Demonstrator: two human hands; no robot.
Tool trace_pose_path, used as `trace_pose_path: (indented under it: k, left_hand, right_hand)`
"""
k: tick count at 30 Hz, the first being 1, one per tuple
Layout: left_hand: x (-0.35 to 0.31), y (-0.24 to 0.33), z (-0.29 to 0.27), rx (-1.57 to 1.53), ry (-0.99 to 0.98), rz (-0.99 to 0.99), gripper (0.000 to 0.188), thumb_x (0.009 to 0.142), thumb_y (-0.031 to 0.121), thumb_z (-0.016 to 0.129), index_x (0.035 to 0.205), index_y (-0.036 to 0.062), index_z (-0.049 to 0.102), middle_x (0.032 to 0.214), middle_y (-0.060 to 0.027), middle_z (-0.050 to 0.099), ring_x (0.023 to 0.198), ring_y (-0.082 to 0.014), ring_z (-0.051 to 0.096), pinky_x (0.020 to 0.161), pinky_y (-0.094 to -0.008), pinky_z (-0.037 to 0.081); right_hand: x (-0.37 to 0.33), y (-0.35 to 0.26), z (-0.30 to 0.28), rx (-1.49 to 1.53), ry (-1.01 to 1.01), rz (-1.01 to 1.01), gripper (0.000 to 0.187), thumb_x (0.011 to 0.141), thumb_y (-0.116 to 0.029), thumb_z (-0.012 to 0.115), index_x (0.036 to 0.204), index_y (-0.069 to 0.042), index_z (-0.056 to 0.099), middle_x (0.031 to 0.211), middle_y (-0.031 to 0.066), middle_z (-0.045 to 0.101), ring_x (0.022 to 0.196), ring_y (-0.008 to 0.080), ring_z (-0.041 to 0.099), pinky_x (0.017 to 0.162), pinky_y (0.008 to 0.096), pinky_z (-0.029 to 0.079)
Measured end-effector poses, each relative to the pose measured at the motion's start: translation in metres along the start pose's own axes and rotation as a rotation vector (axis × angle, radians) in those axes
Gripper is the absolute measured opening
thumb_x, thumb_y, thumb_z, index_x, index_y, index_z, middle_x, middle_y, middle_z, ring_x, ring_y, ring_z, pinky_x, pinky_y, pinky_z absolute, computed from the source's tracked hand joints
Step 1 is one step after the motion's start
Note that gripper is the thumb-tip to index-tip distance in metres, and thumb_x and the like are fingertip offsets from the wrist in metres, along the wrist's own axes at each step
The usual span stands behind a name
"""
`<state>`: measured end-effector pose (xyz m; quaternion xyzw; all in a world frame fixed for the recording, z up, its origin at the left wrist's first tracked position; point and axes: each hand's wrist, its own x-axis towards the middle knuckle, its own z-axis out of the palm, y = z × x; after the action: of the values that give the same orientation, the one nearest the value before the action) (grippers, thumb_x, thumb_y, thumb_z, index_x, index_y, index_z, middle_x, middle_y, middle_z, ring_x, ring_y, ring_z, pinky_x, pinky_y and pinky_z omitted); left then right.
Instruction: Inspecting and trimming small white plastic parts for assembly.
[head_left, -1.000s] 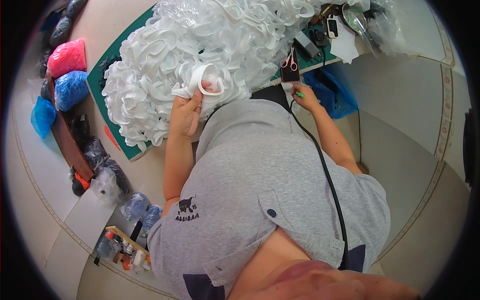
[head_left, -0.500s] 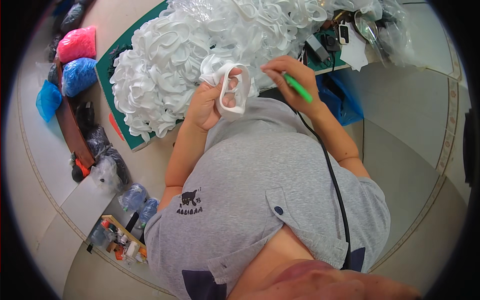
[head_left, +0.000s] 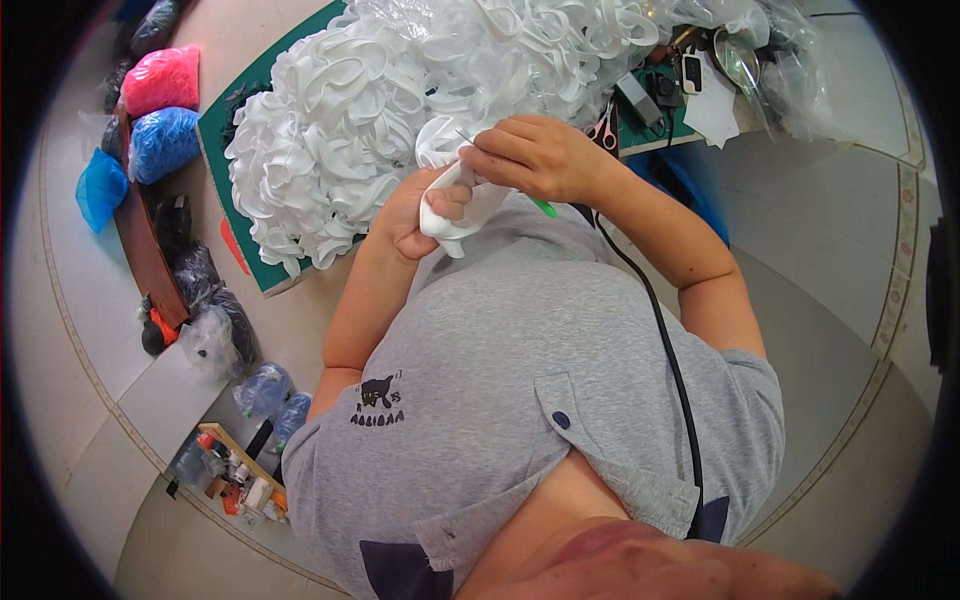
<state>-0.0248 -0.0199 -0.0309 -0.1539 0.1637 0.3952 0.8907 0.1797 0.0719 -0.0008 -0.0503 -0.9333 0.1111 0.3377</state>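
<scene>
My left hand (head_left: 412, 215) is closed around a white looped band (head_left: 450, 225), its fingers passing through the loop. My right hand (head_left: 540, 158) is closed right beside it at the band's upper edge, gripping a slim tool with a green handle (head_left: 545, 207). A thin metal tip pokes out past the right fingertips; the rest of the tool is hidden by the hand, so its exact kind cannot be made out. Just beyond both hands, a large heap of similar white bands (head_left: 330, 150) covers much of the green tabletop (head_left: 268, 272).
Scissors (head_left: 603, 130), a grey adapter-like box (head_left: 637, 100) and clear plastic bags (head_left: 795, 80) lie at the table's right. A black cable (head_left: 665, 350) runs down my shirt. Pink (head_left: 160, 80) and blue bags (head_left: 163, 143) stand at the left beside a brown bench (head_left: 150, 250).
My right hand has moved left to meet the band and turned, bringing the green tool's tip to it. My left hand has tilted the loop, which now looks flatter.
</scene>
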Motion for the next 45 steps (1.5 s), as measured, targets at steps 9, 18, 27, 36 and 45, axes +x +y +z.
trace_pose_path:
  k: [9, 18, 27, 36, 45]
  left_hand:
    - [0.004, -0.004, 0.023, -0.195, -0.062, -0.102, 0.038, 0.094, 0.001, 0.037, 0.131, -0.0019, 0.034, 0.099, -0.0121, 0.049, 0.051, -0.0053, 0.047, 0.043, -0.0155, 0.046]
    - [0.005, -0.003, 0.032, -0.03, 0.012, -0.003, 0.044, 0.096, 0.007, 0.038, 0.14, 0.0041, 0.03, 0.102, -0.014, 0.045, 0.063, -0.01, 0.045, 0.039, -0.0155, 0.045]
    - [0.018, -0.002, 0.009, -0.165, -0.163, -0.168, 0.034, 0.098, 0.014, 0.038, 0.128, -0.0031, 0.039, 0.09, -0.0141, 0.05, 0.065, -0.0139, 0.053, 0.035, -0.0172, 0.047]
    - [0.014, -0.01, 0.008, 0.202, 0.213, 0.022, 0.022, 0.095, 0.01, 0.041, 0.11, -0.0049, 0.048, 0.098, -0.0126, 0.059, 0.085, -0.0182, 0.064, 0.06, -0.0223, 0.058]
    - [0.017, -0.014, 0.017, 0.182, 0.368, -0.017, 0.017, 0.09, 0.005, 0.046, 0.102, -0.0063, 0.05, 0.091, -0.0145, 0.058, 0.075, -0.0169, 0.063, 0.043, -0.0151, 0.053]
  right_hand:
    - [-0.007, -0.008, -0.022, 0.082, 0.267, 0.006, 0.034, 0.066, -0.001, 0.071, 0.1, 0.001, 0.065, 0.086, 0.0097, 0.06, 0.066, 0.021, 0.06, 0.056, 0.0284, 0.049]
    - [-0.04, -0.014, -0.044, 0.049, 0.231, 0.284, 0.027, 0.066, 0.003, 0.074, 0.092, 0.0, 0.066, 0.079, 0.0091, 0.06, 0.064, 0.0201, 0.058, 0.054, 0.0271, 0.048]
    - [0.003, -0.023, -0.006, 0.17, 0.193, 0.252, 0.032, 0.068, -0.009, 0.076, 0.097, -0.005, 0.063, 0.087, 0.0086, 0.06, 0.069, 0.0231, 0.06, 0.059, 0.0317, 0.049]
    - [0.011, -0.007, 0.001, 0.111, -0.141, 0.001, 0.026, 0.07, -0.015, 0.063, 0.094, -0.004, 0.059, 0.088, 0.0059, 0.054, 0.08, 0.0203, 0.059, 0.068, 0.0309, 0.05]
    - [0.012, -0.002, -0.001, 0.157, -0.185, -0.071, 0.027, 0.07, -0.015, 0.062, 0.094, -0.003, 0.059, 0.088, 0.0066, 0.054, 0.077, 0.0209, 0.059, 0.066, 0.0312, 0.051]
